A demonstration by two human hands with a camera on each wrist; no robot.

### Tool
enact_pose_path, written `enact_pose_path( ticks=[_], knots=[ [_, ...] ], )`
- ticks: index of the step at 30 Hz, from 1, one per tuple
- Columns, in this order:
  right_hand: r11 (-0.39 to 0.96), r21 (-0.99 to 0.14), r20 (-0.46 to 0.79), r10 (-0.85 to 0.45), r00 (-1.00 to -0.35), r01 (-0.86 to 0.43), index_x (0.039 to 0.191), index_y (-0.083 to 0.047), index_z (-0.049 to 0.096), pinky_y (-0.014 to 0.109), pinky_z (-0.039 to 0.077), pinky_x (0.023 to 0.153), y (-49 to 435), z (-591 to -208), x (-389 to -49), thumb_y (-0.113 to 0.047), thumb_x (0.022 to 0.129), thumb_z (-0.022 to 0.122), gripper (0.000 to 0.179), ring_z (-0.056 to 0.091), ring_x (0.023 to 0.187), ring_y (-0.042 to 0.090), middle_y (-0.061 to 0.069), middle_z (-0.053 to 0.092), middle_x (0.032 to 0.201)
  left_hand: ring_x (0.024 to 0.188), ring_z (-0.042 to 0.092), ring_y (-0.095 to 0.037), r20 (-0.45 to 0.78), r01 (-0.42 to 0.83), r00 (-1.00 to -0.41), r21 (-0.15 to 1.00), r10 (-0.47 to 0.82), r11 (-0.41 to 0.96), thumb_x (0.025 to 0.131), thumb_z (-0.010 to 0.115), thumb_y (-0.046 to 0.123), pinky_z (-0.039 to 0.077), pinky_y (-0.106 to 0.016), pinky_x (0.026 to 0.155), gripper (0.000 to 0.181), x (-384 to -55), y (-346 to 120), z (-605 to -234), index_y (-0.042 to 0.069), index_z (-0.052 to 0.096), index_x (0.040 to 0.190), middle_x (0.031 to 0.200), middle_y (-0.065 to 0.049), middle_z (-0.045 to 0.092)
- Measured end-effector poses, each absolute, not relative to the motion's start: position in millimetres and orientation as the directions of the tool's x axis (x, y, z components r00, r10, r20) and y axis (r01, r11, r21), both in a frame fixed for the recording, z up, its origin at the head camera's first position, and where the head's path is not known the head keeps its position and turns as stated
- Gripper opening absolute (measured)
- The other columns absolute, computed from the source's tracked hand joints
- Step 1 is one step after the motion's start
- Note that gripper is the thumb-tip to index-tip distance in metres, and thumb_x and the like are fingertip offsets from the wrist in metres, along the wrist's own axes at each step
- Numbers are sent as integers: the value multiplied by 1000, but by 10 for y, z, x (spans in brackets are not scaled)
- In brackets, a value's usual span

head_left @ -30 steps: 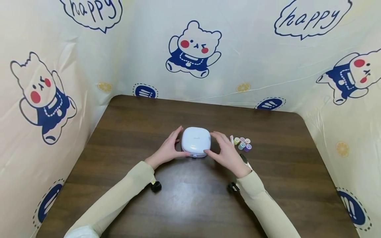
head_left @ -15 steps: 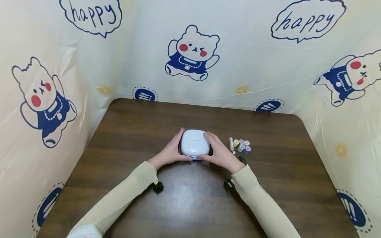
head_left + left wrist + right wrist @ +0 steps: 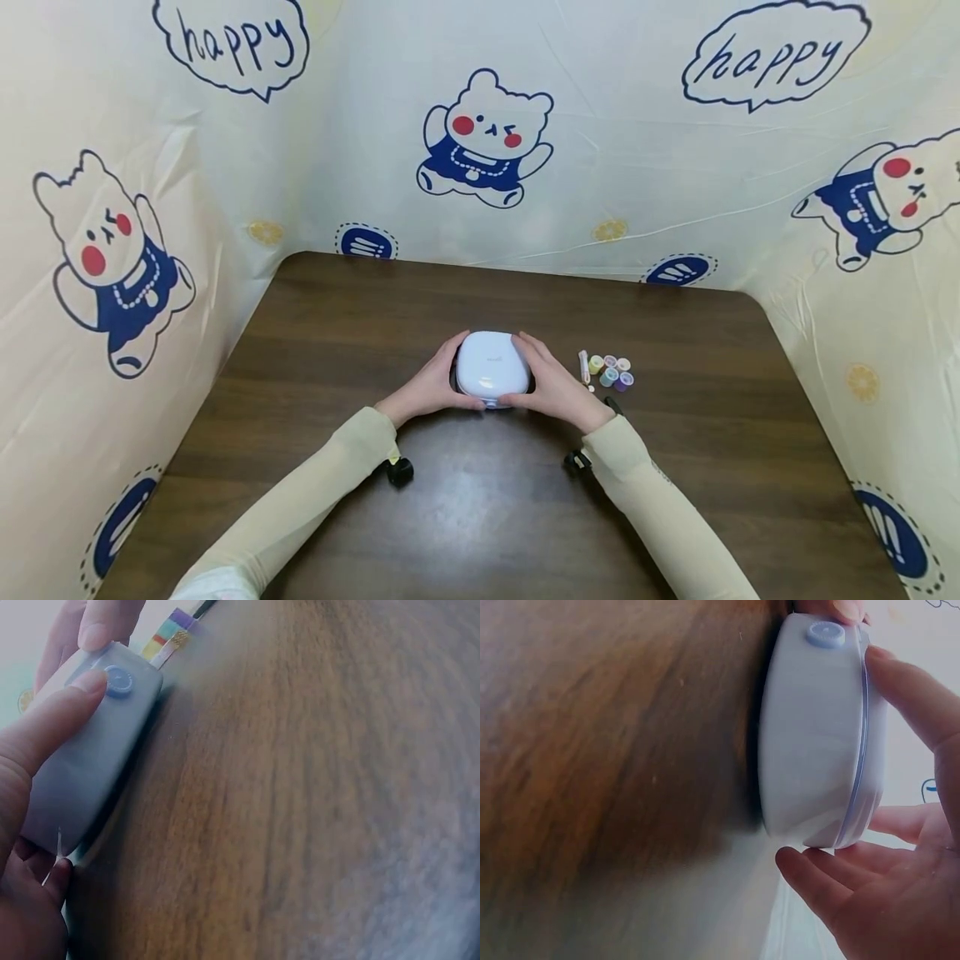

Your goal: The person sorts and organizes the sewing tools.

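Observation:
A glossy white rounded-square case (image 3: 492, 364) with a lid sits on the brown table in front of me. On its front wall is a round pale-blue button (image 3: 826, 634). My left hand (image 3: 429, 387) grips the case's left side, its thumb (image 3: 64, 712) on the front close to the button. From the other side my right hand (image 3: 561, 392) holds it, thumb (image 3: 907, 686) near the lid seam and fingers (image 3: 817, 885) around the right side. The lid is down, so the inside is hidden. The hands cover parts of both sides.
Several small coloured cylinders (image 3: 610, 377), like thread spools, stand in a cluster to the right, beside a slim pale stick-like item (image 3: 583, 367). The wooden table (image 3: 465, 517) is bordered by a cloth (image 3: 360, 125) printed with cartoon bears at the back and sides.
My right hand has moved left and closed in against the case, its fingers reaching over the lid's edge. My left hand has moved in closer too. The case is nearly where it was.

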State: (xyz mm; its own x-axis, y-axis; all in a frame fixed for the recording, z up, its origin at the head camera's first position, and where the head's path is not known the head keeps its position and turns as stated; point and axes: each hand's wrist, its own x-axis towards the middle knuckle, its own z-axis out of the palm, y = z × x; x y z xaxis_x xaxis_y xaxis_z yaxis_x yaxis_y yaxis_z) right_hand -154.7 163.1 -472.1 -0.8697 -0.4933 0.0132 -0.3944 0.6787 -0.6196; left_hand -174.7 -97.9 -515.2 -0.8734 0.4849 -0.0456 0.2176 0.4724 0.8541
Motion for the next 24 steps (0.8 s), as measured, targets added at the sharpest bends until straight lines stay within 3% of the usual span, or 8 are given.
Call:
enact_pose_path(
  ticks=[12, 24],
  knots=[
    [666, -641, -25, -516, -856, -383, 164, -1, 25, 50, 34, 120, 1607, -4715, -1587, -37, 84, 89, 108, 31, 152, 38, 23, 19, 170, 149, 34, -33, -47, 210, -865, 870, 500, 445, 74, 96, 40, 31, -56, 120, 128, -1743, -1004, -5150, 10, 12, 166, 167, -17, 24],
    [678, -620, -35, -526, -850, -395, 163, 4, 22, 50, 41, 115, 1597, -4699, -1637, -40, 81, 90, 115, 40, 144, 39, 24, 25, 164, 145, 40, -31, -54, 209, -863, 867, 503, 452, 72, 97, 40, 35, -53, 118, 125, -1750, -1006, -5137, 9, 16, 164, 163, -16, 31]
  ],
)
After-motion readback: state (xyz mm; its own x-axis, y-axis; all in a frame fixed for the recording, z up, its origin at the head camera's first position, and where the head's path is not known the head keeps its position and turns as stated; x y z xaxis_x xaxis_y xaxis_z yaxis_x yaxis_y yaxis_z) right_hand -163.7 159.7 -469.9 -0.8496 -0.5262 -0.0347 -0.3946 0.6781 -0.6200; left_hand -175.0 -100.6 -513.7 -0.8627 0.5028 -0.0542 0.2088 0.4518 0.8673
